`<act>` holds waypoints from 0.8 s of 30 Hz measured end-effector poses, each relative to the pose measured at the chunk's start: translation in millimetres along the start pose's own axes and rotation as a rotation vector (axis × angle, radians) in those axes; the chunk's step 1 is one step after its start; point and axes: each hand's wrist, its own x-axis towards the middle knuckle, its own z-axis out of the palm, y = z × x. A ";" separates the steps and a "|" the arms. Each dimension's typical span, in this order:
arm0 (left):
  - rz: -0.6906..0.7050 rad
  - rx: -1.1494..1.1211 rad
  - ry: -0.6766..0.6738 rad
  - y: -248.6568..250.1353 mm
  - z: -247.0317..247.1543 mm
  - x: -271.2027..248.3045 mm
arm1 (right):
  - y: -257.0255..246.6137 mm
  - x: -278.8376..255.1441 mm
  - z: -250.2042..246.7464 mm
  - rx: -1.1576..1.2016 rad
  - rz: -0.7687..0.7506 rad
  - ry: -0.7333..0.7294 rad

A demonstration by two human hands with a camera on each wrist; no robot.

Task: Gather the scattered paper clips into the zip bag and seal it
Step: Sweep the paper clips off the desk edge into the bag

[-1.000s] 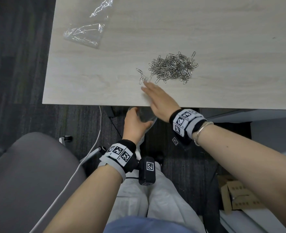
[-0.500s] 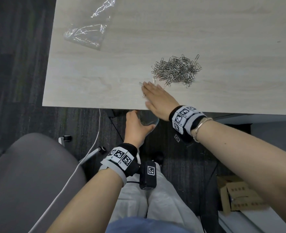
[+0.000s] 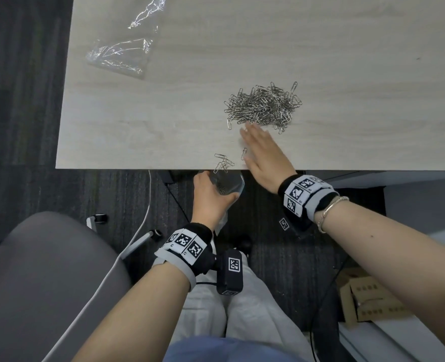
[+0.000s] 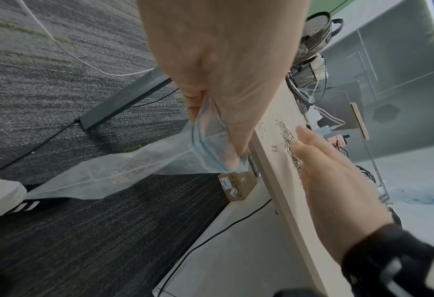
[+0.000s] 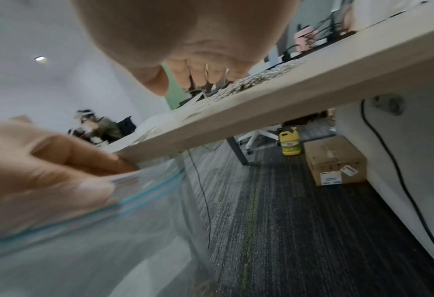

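A heap of silver paper clips (image 3: 264, 105) lies on the light wood table (image 3: 137, 121). A few loose clips (image 3: 224, 163) sit at the table's front edge. Just below that edge my left hand (image 3: 211, 197) pinches the rim of a clear zip bag (image 4: 124, 168) with a blue zip strip, held with its mouth open; some clips lie inside it. The same bag (image 5: 134, 221) fills the lower left of the right wrist view. My right hand (image 3: 263, 155) lies flat on the table with straight fingers, fingertips at the heap's near side.
Crumpled clear plastic wrap (image 3: 122, 53) lies at the table's far left. A grey chair (image 3: 33, 283) stands at my left. Under the table are cables, a cardboard box (image 5: 335, 160) and a yellow jug (image 5: 290, 143).
My right hand swept a few clips to the front edge above the bag, then moved back right and forward to the heap. The left hand keeps holding the bag under the edge.
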 end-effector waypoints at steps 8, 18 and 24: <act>-0.026 -0.023 0.016 0.2 1.4 1.4 | -7.7 9.6 6.2 -0.070 0.002 -0.119; -0.029 -0.016 -0.005 2.4 -0.8 0.2 | -34.5 -13.8 22.0 0.121 -0.196 -0.190; -0.008 -0.015 -0.006 3.4 -1.0 -0.2 | -42.3 -28.5 17.0 0.293 -0.150 -0.229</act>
